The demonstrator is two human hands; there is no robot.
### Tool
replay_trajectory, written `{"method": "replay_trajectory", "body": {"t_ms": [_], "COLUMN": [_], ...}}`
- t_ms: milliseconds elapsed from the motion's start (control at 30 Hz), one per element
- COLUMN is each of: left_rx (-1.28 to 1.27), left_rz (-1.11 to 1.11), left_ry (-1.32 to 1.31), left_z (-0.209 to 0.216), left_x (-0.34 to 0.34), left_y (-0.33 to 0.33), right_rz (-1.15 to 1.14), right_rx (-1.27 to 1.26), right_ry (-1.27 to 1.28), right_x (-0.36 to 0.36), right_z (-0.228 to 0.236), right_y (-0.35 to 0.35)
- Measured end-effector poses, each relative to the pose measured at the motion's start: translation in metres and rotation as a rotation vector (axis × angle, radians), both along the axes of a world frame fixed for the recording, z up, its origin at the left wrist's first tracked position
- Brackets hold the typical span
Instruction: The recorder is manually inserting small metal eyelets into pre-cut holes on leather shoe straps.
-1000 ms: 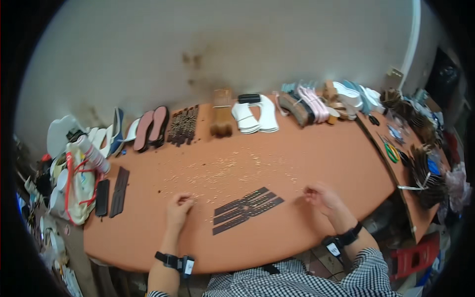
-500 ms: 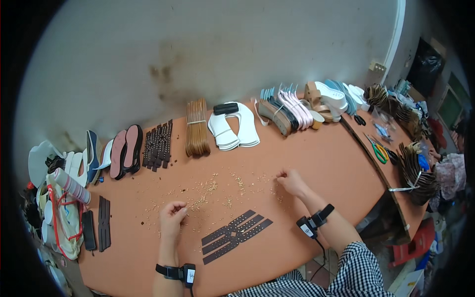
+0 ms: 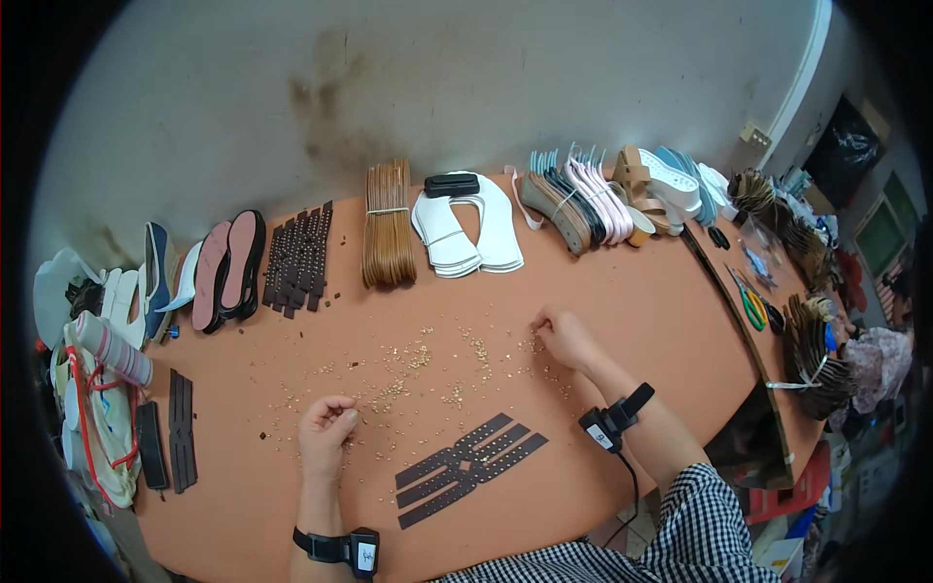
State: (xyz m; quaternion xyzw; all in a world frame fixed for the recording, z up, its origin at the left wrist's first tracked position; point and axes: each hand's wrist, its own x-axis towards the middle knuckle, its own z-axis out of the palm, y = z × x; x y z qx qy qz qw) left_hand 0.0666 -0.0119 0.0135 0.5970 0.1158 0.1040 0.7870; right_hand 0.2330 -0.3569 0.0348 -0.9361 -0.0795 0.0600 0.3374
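My left hand (image 3: 326, 437) hovers low over the tabletop with thumb and curled fingers together; whatever is between them, if anything, is too small to make out. My right hand (image 3: 566, 340) is pinched at the right end of scattered gold studs (image 3: 413, 358), its fingertips down close to the table; I cannot see what they hold. Between my forearms lies a dark brown slotted shoe-upper piece (image 3: 457, 473), its strips dotted with studs and a small diamond opening in its middle. Neither hand touches it.
Along the wall stand a stack of studded dark strips (image 3: 297, 260), a bundle of brown strips (image 3: 387, 228), white cut-outs (image 3: 452, 255) and wedge soles (image 3: 559, 219). Two plain dark strips (image 3: 181, 428) lie left. Green-handled scissors (image 3: 753, 306) rest at right, beyond a dark table edge.
The view has shifted a little. My right hand stays pinched near the studs, slightly further left. My left hand has drawn slightly left, away from the studs, its fingers still curled.
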Motion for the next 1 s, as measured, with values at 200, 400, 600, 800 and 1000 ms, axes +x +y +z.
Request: {"method": "replay_trajectory", "body": {"t_ms": [200, 400, 600, 800, 1000], "left_rx": [0.046, 0.032, 0.027, 0.019, 0.058], "left_rz": [0.001, -0.026, -0.018, -0.031, -0.011], "left_ry": [0.017, 0.026, 0.022, 0.035, 0.075], "left_z": [0.000, 0.000, -0.003, 0.000, 0.001], "left_x": [0.001, 0.000, 0.001, 0.000, 0.001], "left_y": [0.000, -0.002, -0.002, -0.001, -0.005], "right_rz": [0.031, 0.028, 0.128, 0.194, 0.230], "right_rx": [-0.076, 0.007, -0.116, -0.337, -0.596], "right_ry": [-0.049, 0.052, -0.098, -0.294, -0.306], "right_x": [0.004, 0.002, 0.005, 0.004, -0.003], "right_z": [-0.008, 0.011, 0.003, -0.007, -0.005], "right_y": [-0.004, -0.003, -0.002, 0.004, 0.011]}}
